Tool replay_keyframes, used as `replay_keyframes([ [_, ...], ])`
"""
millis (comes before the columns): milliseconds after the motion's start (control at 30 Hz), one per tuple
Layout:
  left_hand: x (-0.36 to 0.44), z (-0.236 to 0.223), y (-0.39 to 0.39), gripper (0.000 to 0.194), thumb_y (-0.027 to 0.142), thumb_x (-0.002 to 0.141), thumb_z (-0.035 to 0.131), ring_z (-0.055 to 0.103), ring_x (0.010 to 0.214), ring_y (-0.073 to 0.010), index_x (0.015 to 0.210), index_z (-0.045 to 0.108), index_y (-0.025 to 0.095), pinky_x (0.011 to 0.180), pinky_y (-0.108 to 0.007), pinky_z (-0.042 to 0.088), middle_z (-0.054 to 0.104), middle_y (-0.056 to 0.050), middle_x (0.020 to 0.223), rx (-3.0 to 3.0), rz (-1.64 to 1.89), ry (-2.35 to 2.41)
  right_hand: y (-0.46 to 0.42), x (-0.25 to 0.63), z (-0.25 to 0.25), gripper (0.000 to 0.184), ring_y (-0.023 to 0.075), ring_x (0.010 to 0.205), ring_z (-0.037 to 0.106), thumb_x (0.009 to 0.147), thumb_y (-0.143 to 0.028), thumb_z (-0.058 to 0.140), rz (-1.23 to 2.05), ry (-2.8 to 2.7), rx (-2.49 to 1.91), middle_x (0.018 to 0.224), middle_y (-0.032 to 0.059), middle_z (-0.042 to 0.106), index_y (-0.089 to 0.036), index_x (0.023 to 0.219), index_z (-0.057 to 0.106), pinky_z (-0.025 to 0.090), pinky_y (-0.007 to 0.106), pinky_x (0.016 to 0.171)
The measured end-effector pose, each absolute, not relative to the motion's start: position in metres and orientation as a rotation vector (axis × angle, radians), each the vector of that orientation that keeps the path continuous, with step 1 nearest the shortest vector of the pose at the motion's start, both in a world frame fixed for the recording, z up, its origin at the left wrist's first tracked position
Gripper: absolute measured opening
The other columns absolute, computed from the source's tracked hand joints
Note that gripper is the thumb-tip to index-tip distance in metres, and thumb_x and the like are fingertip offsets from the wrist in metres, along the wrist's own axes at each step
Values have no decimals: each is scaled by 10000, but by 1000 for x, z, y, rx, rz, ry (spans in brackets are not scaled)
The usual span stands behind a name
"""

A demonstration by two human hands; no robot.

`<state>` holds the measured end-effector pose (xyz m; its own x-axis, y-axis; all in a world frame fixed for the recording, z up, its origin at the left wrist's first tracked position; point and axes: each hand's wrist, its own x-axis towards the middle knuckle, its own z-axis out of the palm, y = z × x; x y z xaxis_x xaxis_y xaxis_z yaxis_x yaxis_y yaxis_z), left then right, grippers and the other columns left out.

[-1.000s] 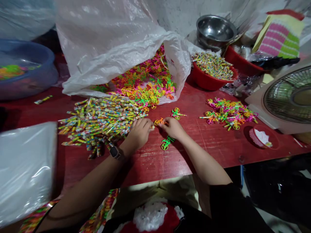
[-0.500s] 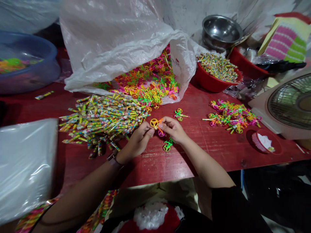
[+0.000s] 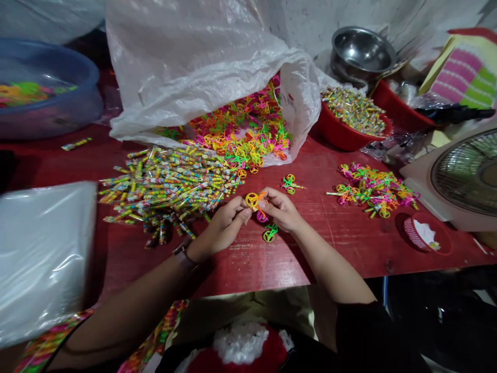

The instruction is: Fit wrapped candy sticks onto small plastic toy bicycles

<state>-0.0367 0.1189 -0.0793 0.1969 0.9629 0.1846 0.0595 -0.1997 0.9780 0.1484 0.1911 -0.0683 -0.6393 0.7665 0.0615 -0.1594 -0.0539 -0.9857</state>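
A small orange plastic toy bicycle with a yellow wheel (image 3: 252,201) is held up between my two hands, just above the table. My left hand (image 3: 229,220) pinches it at the wheel side, thumb against fingers. On its orange frame my right hand (image 3: 281,210) is closed, fingertips pressed together. Beneath them lie a magenta wheel piece (image 3: 262,216) and a green toy bicycle with a yellow wheel (image 3: 269,233). To the left is a heap of wrapped candy sticks (image 3: 174,181). A green toy bicycle with a candy stick (image 3: 290,183) rests just beyond my right hand.
A white plastic sack (image 3: 202,77) spills toy bicycles onto the red table (image 3: 240,264). At right are a pile of bicycles with candy sticks (image 3: 376,189), a small red basket (image 3: 413,233), a fan (image 3: 466,176) and a red bowl of candies (image 3: 353,116). Plastic sheets (image 3: 42,248) lie left.
The view has shifted slightly, so everything sits a little farther right. Both hands stay closed on the orange toy bicycle, with only small finger movements.
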Motion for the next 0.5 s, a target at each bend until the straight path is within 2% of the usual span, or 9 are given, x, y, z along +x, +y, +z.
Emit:
replay_keyframes([
  [167,-35,-84,118,270,424,1050,476,446,657,-121,924,508,187,623,-267,354,486,31,734,1458,1176,1031,193,149,-66,436,111,618,418,787,-540,839,1748,-1592,-698,730,-36,528,-213,823,553,322,244,585],
  [300,-32,-86,117,302,461,1036,480,410,608,-115,898,493,193,572,-262,320,463,43,695,1418,1197,1051,192,149,-62,447,121,634,425,771,-538,846,1692,-1699,-730,714,-40,507,-213,806,541,355,263,619],
  [500,-35,-92,119,278,436,1035,482,474,648,-122,915,502,186,596,-262,355,529,23,737,1452,1198,1255,178,137,-71,326,157,705,457,916,-460,688,1257,-1761,-882,744,-19,489,-227,803,490,377,284,646],
])
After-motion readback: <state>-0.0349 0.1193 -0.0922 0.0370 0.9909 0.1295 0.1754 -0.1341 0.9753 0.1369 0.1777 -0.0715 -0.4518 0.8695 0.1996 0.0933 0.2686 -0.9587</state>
